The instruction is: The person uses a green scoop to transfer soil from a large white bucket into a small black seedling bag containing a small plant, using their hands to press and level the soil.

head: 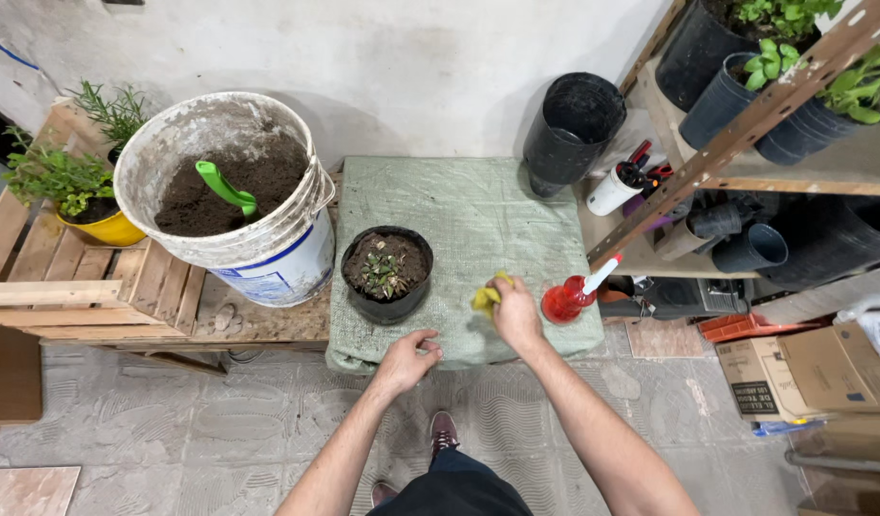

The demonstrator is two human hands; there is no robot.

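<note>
The right hand [515,311] is closed around a yellow cloth [487,296], pressing it onto the green mat [464,205] that covers the surface; most of the cloth is hidden under the fingers, so only a crumpled corner shows at the hand's left. The left hand [407,360] rests at the mat's near edge, fingers curled inward; whether it pinches the mat's hem or merely touches it cannot be told. Just far of the left hand, on the mat's left part, stands a black pot [387,272] of soil with a small plant that is hard to make out. Just right of the right hand, at the mat's right edge, a red spray bottle [570,296] stands, its white nozzle partly crossed by a slanted shelf rail. To the far left a white bucket [232,196] of soil holds a green scoop [226,187] whose blade is buried. The shelf pots at top right are cut off by the frame.
</note>
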